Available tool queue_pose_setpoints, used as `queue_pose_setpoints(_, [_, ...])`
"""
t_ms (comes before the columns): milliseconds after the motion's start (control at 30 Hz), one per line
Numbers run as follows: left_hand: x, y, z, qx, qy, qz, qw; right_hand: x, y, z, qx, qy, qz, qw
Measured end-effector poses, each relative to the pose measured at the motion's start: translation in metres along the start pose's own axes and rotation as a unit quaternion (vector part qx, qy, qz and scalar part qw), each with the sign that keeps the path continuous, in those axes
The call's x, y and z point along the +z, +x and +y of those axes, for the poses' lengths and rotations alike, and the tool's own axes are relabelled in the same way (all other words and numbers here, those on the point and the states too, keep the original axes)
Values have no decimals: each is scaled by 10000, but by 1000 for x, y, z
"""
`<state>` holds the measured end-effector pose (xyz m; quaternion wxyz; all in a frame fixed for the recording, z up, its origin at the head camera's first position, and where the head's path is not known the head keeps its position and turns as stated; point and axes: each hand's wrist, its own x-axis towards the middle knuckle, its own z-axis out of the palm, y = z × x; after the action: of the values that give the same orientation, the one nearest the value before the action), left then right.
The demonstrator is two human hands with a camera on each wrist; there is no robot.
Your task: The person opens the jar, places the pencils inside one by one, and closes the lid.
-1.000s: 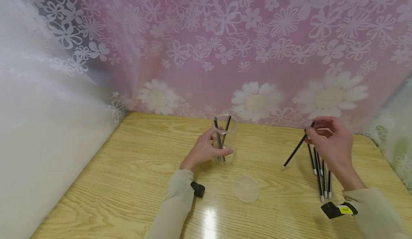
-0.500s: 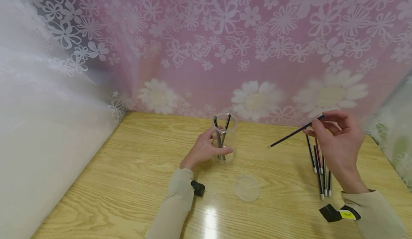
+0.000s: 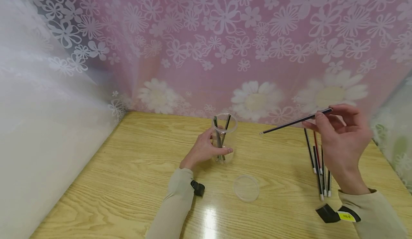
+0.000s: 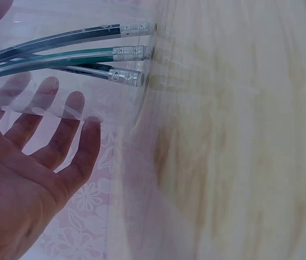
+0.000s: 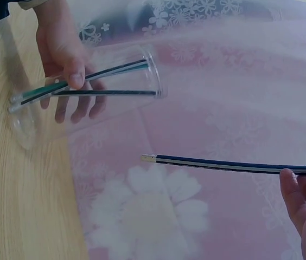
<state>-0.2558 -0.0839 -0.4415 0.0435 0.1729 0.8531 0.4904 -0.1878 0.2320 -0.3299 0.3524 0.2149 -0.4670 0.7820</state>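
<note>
My left hand [image 3: 203, 148] grips a clear plastic cup [image 3: 230, 140] that stands on the table. Its fingers curl round the far side and the thumb lies across the front. Inside the cup lean 3 pencils [image 4: 82, 57], one of them green, their metal ends at the bottom. At the right, my right hand [image 3: 346, 142] pinches a dark striped pencil [image 3: 289, 123] near one end, raised above the table. That pencil's eraser end [image 5: 148, 158] points left toward the cup, apart from it. Below the right hand lie several loose pencils [image 3: 318, 171], partly hidden by it.
A round clear lid [image 3: 246, 188] lies flat on the wooden table [image 3: 128, 182], in front of the cup. Behind the table hangs a pink flowered curtain [image 3: 206, 53]. Another whitish sheet [image 3: 58, 124] borders the left side.
My right hand has lifted the pencil off the pile, rising and shifting slightly right. The pencil has swung from steep to nearly level, eraser end moving left. My left hand and the cup stay put.
</note>
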Motion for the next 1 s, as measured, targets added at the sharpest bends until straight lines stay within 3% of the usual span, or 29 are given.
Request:
queue_pose_setpoints(267, [-1,0,1,-27,29,-22,10000,16,3,-8,-270,-258,36,9993])
queue_pose_setpoints(733, [0,2,-2,-10,-29,-64,10000,50,3,-11,-452,753,306,9957])
queue_pose_setpoints(1000, [1,1,-1,27,-42,-77,10000,61,1,-6,-427,903,-23,9950])
